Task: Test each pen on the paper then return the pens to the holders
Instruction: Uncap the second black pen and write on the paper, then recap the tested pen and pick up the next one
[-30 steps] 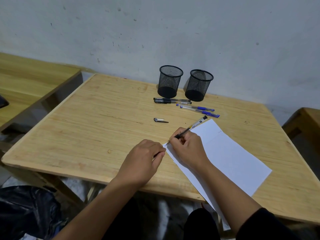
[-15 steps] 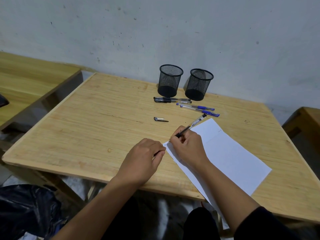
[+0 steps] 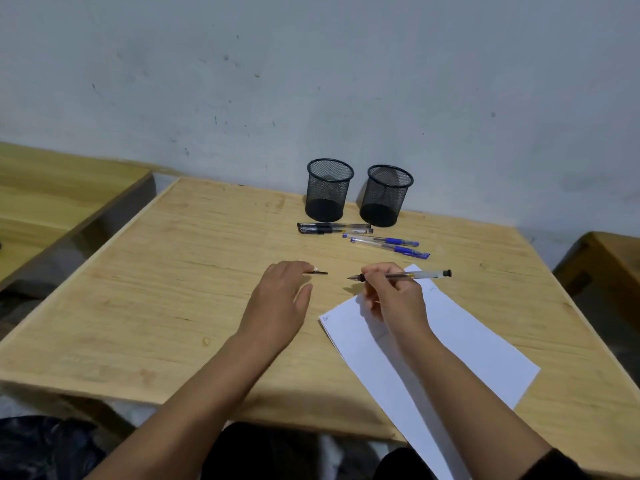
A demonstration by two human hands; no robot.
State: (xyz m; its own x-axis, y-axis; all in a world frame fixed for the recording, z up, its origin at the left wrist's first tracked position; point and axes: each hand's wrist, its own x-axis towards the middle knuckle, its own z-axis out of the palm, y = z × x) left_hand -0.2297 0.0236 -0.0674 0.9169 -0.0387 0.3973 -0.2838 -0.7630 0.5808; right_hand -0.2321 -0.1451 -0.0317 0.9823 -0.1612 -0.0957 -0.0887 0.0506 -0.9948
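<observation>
My right hand (image 3: 393,296) grips an uncapped black pen (image 3: 422,274) level above the white paper (image 3: 460,344), with its tip pointing left. My left hand (image 3: 280,299) reaches over the table, and its fingertips rest on the loose pen cap (image 3: 320,272); the thumb stays apart from it. A small scribble (image 3: 325,318) marks the paper's near left corner. Two capped black pens (image 3: 332,227) and two blue pens (image 3: 388,244) lie side by side in front of two empty black mesh holders (image 3: 329,188) (image 3: 386,194).
The wooden table (image 3: 156,289) stands against a grey wall. The paper overhangs the table's near edge. Another wooden desk (image 3: 41,195) is on the left and a wooden piece of furniture (image 3: 609,261) on the right.
My right hand lifted the pen off the paper and turned it level, tip to the left. My left hand left the paper's corner and moved forward onto the cap.
</observation>
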